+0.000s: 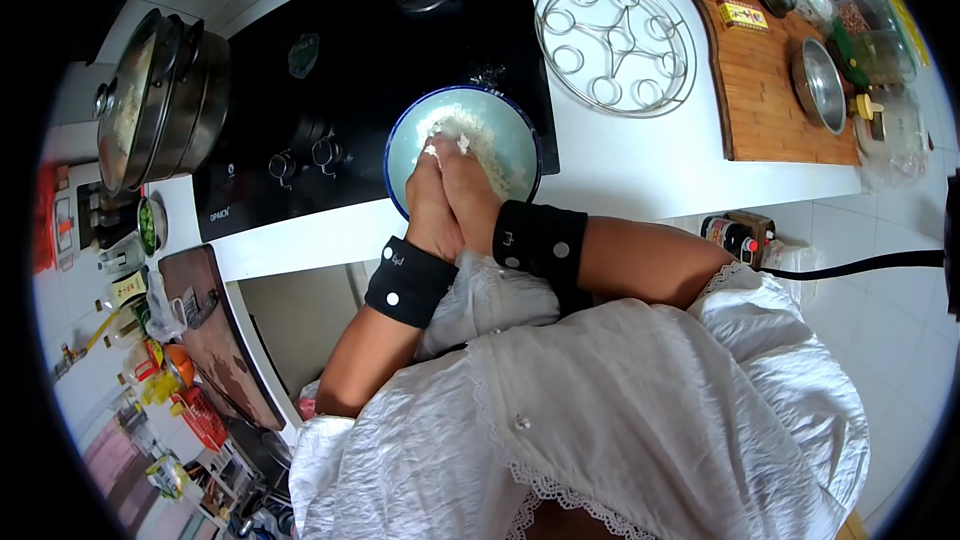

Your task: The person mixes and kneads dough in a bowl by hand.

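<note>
A pale green bowl with a blue rim stands at the front right edge of the black stove. White, floury crumbs lie in it. Both hands are down inside the bowl, side by side and touching. My left hand and my right hand have their fingers pressed together over the crumbs, with bits of white dough-like stuff on the fingertips. What lies between the palms is hidden. Each wrist wears a black band.
A round wire rack lies on the white counter. Beyond it a wooden board holds a metal bowl and a yellow box. A steamer pot stands left of the stove; some white powder is scattered behind the bowl.
</note>
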The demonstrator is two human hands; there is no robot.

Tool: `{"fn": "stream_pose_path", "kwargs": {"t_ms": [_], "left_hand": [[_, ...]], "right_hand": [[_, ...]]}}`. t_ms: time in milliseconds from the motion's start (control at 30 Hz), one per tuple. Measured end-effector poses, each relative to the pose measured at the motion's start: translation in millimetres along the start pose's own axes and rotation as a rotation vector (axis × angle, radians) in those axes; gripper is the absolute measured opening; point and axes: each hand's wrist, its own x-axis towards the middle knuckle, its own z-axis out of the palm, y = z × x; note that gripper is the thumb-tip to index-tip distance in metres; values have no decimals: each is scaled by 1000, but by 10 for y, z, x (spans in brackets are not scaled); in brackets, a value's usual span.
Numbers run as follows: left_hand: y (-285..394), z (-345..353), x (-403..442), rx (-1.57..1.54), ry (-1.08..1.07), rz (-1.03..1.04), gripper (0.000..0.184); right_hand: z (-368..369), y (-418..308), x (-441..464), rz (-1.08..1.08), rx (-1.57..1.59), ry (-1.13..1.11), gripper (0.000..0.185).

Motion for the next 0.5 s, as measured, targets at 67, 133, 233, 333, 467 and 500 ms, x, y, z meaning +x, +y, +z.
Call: {"fn": "stream_pose_path", "kwargs": {"t_ms": [67,133,233,333,467,500], "left_hand": [[-18,243,-172,43,109,65,39],[-23,304,-219,31,118,70,37],[-33,242,-145,12,79,61,37],[15,94,-27,-14,-10,14,36],[68,37,33,-25,-66,-5,36],[68,25,44,-22,-90,-10,36]], "right_hand": [[-109,-147,-19,151,262,-125,42],[-128,-158,-4,184,294,-147,45],[-126,27,89,104,200,-157,48],[-33,74,-54,-4,94,-59,49],[-42,28,-213,-42,52,-71,50],[-47,38,-205,-55,10,-77,51]]}}
